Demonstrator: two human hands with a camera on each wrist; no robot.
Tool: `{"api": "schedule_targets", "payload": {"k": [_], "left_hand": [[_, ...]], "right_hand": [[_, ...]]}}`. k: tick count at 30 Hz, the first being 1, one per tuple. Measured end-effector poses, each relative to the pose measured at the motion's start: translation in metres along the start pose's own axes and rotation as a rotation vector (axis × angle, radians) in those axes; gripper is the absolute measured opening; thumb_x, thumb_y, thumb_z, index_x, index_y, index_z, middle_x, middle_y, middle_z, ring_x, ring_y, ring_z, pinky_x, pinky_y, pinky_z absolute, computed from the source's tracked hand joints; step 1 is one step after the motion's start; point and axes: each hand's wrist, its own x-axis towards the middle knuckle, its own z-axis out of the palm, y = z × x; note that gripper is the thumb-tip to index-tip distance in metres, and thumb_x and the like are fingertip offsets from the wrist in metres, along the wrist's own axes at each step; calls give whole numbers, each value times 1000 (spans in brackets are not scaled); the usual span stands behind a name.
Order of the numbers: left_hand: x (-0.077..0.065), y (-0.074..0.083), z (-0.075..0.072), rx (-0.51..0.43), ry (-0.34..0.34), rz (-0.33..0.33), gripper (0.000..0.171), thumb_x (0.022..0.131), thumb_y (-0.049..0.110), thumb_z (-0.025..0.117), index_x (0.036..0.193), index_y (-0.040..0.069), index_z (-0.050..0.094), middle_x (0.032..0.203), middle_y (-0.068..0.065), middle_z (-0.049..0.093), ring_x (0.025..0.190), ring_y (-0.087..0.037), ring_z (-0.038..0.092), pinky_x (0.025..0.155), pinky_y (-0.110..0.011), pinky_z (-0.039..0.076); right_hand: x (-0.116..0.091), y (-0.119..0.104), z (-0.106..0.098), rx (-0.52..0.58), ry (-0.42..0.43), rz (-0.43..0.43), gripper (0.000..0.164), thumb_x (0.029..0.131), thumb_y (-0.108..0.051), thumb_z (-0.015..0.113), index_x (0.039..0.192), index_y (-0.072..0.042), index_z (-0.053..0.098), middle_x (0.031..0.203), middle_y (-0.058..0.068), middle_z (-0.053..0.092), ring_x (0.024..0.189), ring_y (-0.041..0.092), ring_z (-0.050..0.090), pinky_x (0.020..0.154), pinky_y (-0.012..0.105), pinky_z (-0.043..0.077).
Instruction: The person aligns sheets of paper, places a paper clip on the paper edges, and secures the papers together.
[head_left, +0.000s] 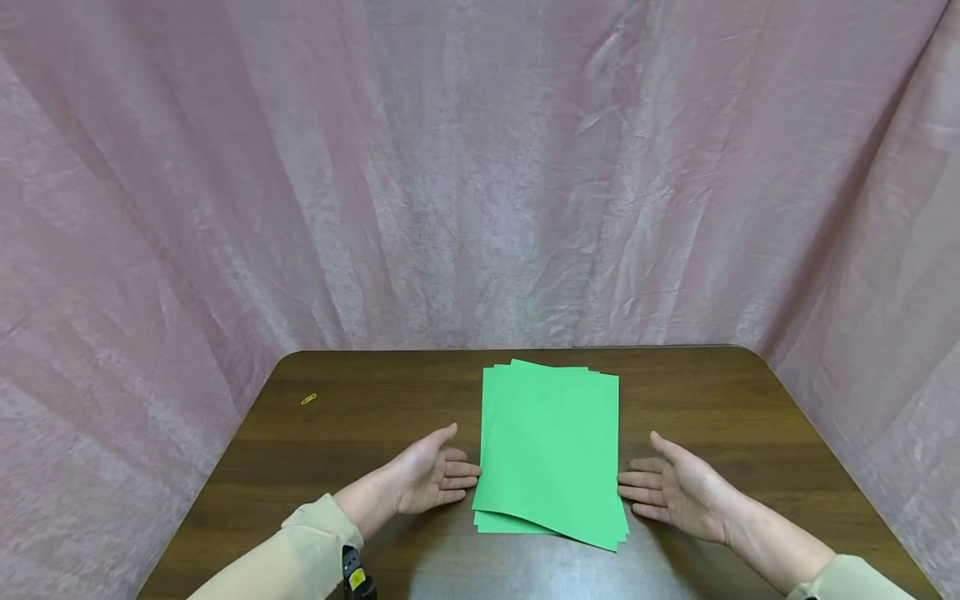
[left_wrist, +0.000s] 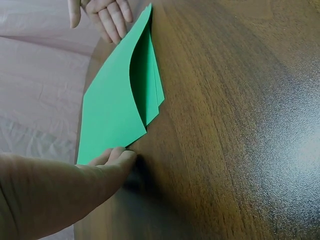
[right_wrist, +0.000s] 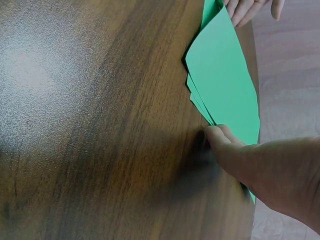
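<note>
Several green paper sheets [head_left: 551, 450] lie in a loose, uneven stack on the brown wooden table. The top sheet [left_wrist: 107, 100] bows up along its near edge, leaving a gap over the sheets below. On the stack's left side stands my left hand [head_left: 435, 475], palm facing inward, fingers straight and fingertips right at the paper's edge. Across from it my right hand [head_left: 686, 492] mirrors the pose, thumb raised, its straight fingertips at the right edge of the sheets. Both palms are bare, with the stack between the two hands.
A small yellow paper clip [head_left: 308, 399] lies toward the table's back left. Pink curtains [head_left: 480, 183] hang behind the table [head_left: 705, 400] and along both sides. A dark band with a yellow patch [head_left: 357, 577] is at the left sleeve.
</note>
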Motion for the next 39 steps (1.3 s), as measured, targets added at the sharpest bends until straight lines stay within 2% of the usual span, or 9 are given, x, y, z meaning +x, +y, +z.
{"api": "schedule_targets", "payload": {"k": [13, 19, 27, 39], "left_hand": [[1, -2, -3, -8, -3, -5, 92, 109, 57, 29, 154, -20, 6, 152, -38, 36, 144, -49, 34, 118, -57, 29], [1, -3, -1, -32, -6, -20, 91, 109, 56, 29, 154, -20, 6, 153, -37, 36, 144, -50, 32, 117, -56, 31], [2, -3, 2, -30, -11, -28, 88, 110, 55, 27, 154, -19, 8, 153, -37, 36, 144, -51, 31, 117, -56, 32], [12, -9, 7, -31, 3, -30, 81, 110, 50, 30, 155, -16, 18, 160, -33, 24, 146, -50, 26, 114, -56, 35]], "right_hand": [[2, 3, -1, 20, 14, -4, 107, 104, -70, 27, 153, 21, -2, 159, 39, 12, 148, 51, 21, 118, 56, 28], [3, 6, 4, -4, 21, -7, 105, 104, -69, 28, 154, 19, 0, 160, 37, 16, 147, 49, 27, 118, 56, 31], [4, 5, 10, -17, 18, -20, 104, 104, -69, 28, 154, 18, 1, 160, 38, 16, 147, 50, 26, 118, 57, 29], [8, 6, 17, -18, 22, -32, 104, 104, -69, 31, 155, 17, 2, 160, 37, 17, 144, 50, 33, 117, 56, 32]]}}
